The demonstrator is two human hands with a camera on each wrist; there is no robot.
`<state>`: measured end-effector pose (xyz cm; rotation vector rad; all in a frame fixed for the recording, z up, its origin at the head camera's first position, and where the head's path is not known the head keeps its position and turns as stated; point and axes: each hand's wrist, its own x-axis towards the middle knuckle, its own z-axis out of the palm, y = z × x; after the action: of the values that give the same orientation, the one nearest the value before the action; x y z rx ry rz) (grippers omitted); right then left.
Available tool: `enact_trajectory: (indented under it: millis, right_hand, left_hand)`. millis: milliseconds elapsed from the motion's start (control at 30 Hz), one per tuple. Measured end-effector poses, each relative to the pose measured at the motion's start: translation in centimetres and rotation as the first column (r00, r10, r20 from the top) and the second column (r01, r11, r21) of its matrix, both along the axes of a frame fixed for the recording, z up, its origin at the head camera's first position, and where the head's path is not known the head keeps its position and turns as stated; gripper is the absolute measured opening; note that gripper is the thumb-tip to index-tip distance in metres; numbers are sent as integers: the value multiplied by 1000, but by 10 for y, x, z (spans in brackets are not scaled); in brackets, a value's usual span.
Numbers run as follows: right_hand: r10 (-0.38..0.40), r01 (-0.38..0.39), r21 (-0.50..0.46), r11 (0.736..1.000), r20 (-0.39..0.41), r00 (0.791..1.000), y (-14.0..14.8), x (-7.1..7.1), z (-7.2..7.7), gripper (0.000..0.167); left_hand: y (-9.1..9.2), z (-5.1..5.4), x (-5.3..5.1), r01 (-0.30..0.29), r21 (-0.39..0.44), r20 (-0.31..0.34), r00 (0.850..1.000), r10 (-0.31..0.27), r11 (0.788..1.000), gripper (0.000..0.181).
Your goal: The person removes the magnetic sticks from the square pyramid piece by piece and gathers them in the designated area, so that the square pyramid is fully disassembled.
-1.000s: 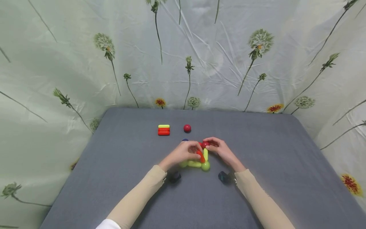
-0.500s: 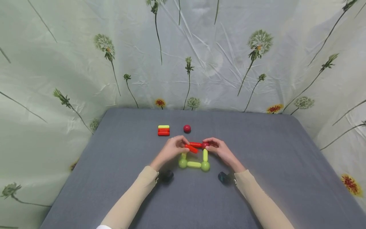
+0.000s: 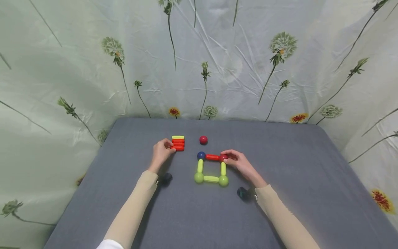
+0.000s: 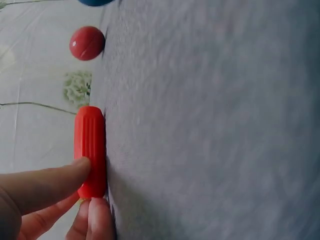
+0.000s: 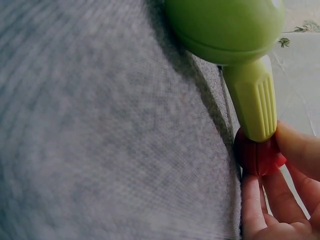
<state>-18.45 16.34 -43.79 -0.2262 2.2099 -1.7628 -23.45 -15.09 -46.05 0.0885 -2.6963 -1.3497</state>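
My left hand [image 3: 162, 151] pinches the left end of a red ribbed rod [image 4: 91, 132], thumb on its side. That rod lies at the near side of a row of red rods [image 3: 178, 141], with one yellow rod [image 3: 178, 137] at the back. On the right, my right hand [image 3: 242, 165] grips a dark red ball [image 3: 223, 158], the far right corner of a four-sided frame. A red rod [image 3: 212, 157] joins this ball to a blue ball [image 3: 201, 155]. Yellow-green rods [image 3: 211, 179] and two green balls [image 3: 223, 180] make up the other sides.
A loose red ball [image 3: 203, 139] sits behind the frame, right of the rod row. Everything lies on a grey cloth-covered table [image 3: 205, 214]. A flower-printed curtain [image 3: 236, 62] hangs along its back and sides. Dark wrist cameras [image 3: 243, 193] sit under both wrists.
My left hand has carried a red rod from inside the frame leftward and back to the rod row, uncovering the blue ball. My right hand has stayed on the dark red ball.
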Motion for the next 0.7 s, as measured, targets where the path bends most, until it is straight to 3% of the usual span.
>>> enact_trajectory:
  millis: [100, 200, 300, 367, 467, 533, 600, 700]
  right_hand:
    - [-2, 2, -7, 1000, 0, 1000, 0, 0, 0, 35]
    - [-3, 3, -2, 1000, -5, 1000, 1, 1, 0, 35]
    - [-5, 5, 0, 1000, -8, 1000, 1, 1, 0, 35]
    - [-4, 4, 5, 1000, -10, 1000, 1, 1, 0, 35]
    - [-5, 5, 5, 1000, -9, 1000, 2, 0, -1, 36]
    - [-3, 3, 2, 1000, -7, 1000, 2, -4, -8, 36]
    - [-5, 5, -9, 1000, -6, 1000, 4, -8, -15, 36]
    - [-8, 8, -24, 1000, -6, 1000, 6, -13, -26, 36]
  left_hand:
    - [0, 1, -2, 9, -31, -7, 1000, -9, 999, 16]
    - [4, 4, 0, 57, -38, -63, 996, -59, 998, 19]
    - [15, 6, 4, 214, -2, -99, 972, -213, 977, 19]
    - [25, 8, 6, 376, 52, -65, 926, -373, 925, 21]
    - [42, 10, 8, 574, 99, 33, 814, -579, 813, 25]
    - [52, 10, 7, 646, 96, 87, 753, -652, 758, 26]
    - [60, 9, 5, 675, 74, 115, 725, -679, 734, 26]
    - [66, 8, 2, 683, 31, 116, 723, -681, 730, 24]
